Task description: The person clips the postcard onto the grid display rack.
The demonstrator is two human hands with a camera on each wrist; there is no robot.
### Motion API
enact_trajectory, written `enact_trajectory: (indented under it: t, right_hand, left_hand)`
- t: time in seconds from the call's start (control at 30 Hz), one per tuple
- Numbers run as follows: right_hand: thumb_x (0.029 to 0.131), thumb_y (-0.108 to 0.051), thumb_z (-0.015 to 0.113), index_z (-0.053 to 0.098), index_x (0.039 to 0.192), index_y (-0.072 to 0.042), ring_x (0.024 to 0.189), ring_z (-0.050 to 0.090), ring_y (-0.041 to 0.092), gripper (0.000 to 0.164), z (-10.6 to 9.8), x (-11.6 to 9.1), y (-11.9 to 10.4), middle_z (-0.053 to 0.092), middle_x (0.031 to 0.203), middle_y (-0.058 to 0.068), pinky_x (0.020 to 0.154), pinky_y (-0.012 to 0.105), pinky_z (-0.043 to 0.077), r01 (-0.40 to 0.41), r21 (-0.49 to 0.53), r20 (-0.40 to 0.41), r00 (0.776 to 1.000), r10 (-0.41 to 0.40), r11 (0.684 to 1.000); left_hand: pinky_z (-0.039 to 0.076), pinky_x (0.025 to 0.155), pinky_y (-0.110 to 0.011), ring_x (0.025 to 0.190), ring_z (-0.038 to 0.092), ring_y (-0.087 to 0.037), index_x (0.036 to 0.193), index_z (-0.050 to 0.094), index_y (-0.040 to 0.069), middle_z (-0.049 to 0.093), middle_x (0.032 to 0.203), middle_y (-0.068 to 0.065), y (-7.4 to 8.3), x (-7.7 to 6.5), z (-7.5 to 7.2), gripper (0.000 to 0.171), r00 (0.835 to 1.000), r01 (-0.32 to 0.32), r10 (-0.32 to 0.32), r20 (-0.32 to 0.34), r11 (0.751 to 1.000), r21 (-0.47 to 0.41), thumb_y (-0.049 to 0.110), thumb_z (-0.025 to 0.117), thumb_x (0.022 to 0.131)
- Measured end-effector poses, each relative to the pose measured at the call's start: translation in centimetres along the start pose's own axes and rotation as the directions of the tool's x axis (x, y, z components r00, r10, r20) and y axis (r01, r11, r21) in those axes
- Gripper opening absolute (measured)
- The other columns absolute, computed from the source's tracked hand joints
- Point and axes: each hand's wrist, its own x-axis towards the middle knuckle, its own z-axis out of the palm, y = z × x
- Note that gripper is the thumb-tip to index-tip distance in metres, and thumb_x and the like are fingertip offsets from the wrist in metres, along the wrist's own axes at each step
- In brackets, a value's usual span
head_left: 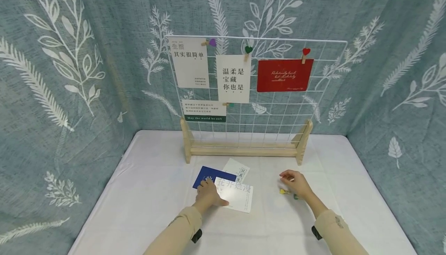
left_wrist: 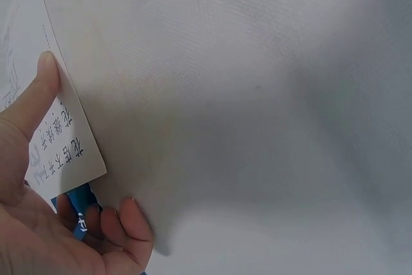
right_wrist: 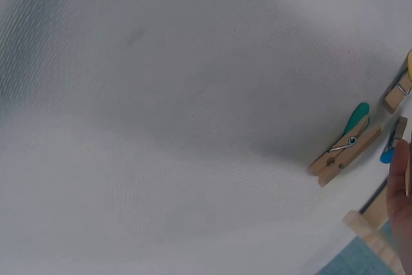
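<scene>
My left hand point(head_left: 208, 194) grips the left side of a white card point(head_left: 237, 197) with printed characters. The thumb point(left_wrist: 46, 72) lies on the card's face, and the fingers curl by a dark blue card point(head_left: 205, 174) underneath. A pale card point(head_left: 236, 168) lies partly tucked behind these two. My right hand point(head_left: 296, 183) hovers low over several clothespins, its thumb and fingertips close together. A blue-ended clothespin point(right_wrist: 391, 146) appears beside its fingertip; I cannot tell whether it is held. Near it are a green-ended clothespin point(right_wrist: 344, 149) and a yellow-ended clothespin point(head_left: 283, 191).
Behind the cards stands a white wire grid point(head_left: 268, 110) on a wooden base point(head_left: 244, 151). Cards hang clipped on it, among them a red card point(head_left: 285, 75) and a white lettered card point(head_left: 233, 79). A white cloth point(head_left: 146, 177) covers the table; patterned curtains surround it.
</scene>
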Motion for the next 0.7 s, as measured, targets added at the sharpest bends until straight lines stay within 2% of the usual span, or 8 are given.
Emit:
enact_trajectory:
  t: [0.2, 0.37, 0.57, 0.7]
  right_hand:
    - [0.088, -0.003, 0.062, 0.065, 0.098, 0.007, 0.075, 0.059, 0.013, 0.014, -0.3, -0.1, 0.3, 0.067, 0.085, 0.013, 0.069, 0.021, 0.049, 0.002, -0.007, -0.001, 1.000, -0.002, 1.000]
    - [0.088, -0.002, 0.062, 0.065, 0.099, 0.007, 0.075, 0.060, 0.013, 0.014, -0.4, -0.1, 0.2, 0.067, 0.087, 0.014, 0.069, 0.021, 0.049, -0.003, -0.009, -0.006, 1.000, 0.003, 1.000]
    - [0.087, -0.002, 0.063, 0.064, 0.098, 0.007, 0.077, 0.061, 0.018, 0.015, -0.7, -0.1, 0.2, 0.068, 0.088, 0.016, 0.070, 0.022, 0.050, 0.003, -0.009, -0.011, 1.000, -0.003, 1.000]
    - [0.087, -0.003, 0.064, 0.065, 0.098, 0.007, 0.075, 0.061, 0.015, 0.015, -0.9, 0.0, 0.4, 0.068, 0.086, 0.015, 0.069, 0.021, 0.050, 0.011, -0.017, -0.026, 1.000, -0.012, 1.000]
  left_hand:
    - [0.050, 0.087, -0.056, 0.119, 0.042, -0.049, 0.137, 0.032, -0.011, 0.036, 0.133, -0.036, -0.6, 0.0, 0.2, 0.108, 0.998, -0.067, 0.067, 0.010, 0.998, 0.012, 0.031, 0.091, 0.056]
    - [0.046, 0.090, -0.060, 0.121, 0.039, -0.052, 0.136, 0.033, -0.010, 0.035, 0.131, -0.039, -1.5, 0.0, 0.1, 0.105, 0.990, -0.136, 0.137, 0.024, 0.991, -0.011, 0.024, 0.091, 0.056]
    - [0.047, 0.087, -0.061, 0.109, 0.045, -0.049, 0.126, 0.038, -0.009, 0.043, 0.118, -0.036, -1.9, 0.1, 0.2, 0.095, 0.986, -0.168, 0.169, 0.002, 0.983, -0.080, 0.015, 0.092, 0.051]
    - [0.048, 0.081, -0.059, 0.099, 0.047, -0.041, 0.114, 0.042, -0.002, 0.047, 0.106, -0.027, -1.9, -0.2, 0.2, 0.082, 0.985, -0.171, 0.170, -0.017, 0.971, -0.166, 0.010, 0.091, 0.050]
